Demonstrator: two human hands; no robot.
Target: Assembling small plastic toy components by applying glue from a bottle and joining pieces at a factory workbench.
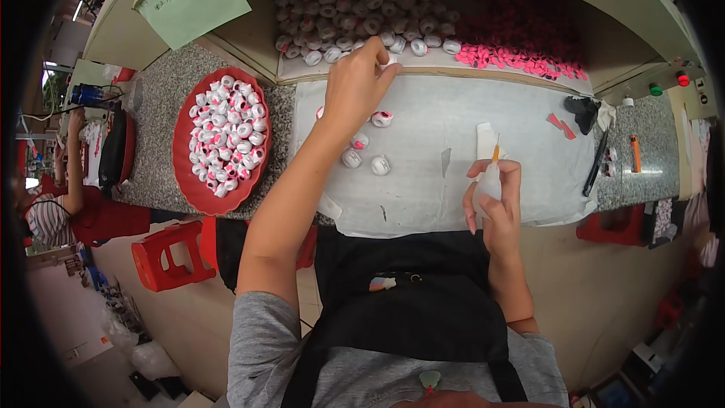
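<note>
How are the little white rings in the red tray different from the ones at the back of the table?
The rings in the red tray are heaped in an oval red tray and many show pink patches. The rings at the back lie spread in the recess, mostly plain white with dark holes. The left hand reaches toward the back ones; no hand touches the tray. Both are small round white rings.

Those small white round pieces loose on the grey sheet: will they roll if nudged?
Probably. The small white round pieces look like short spools, so one lying on its curved side may roll, while one on a flat end should sit. They seem light: a red tray holds a heap, and the left hand picks with fingertips.
</note>
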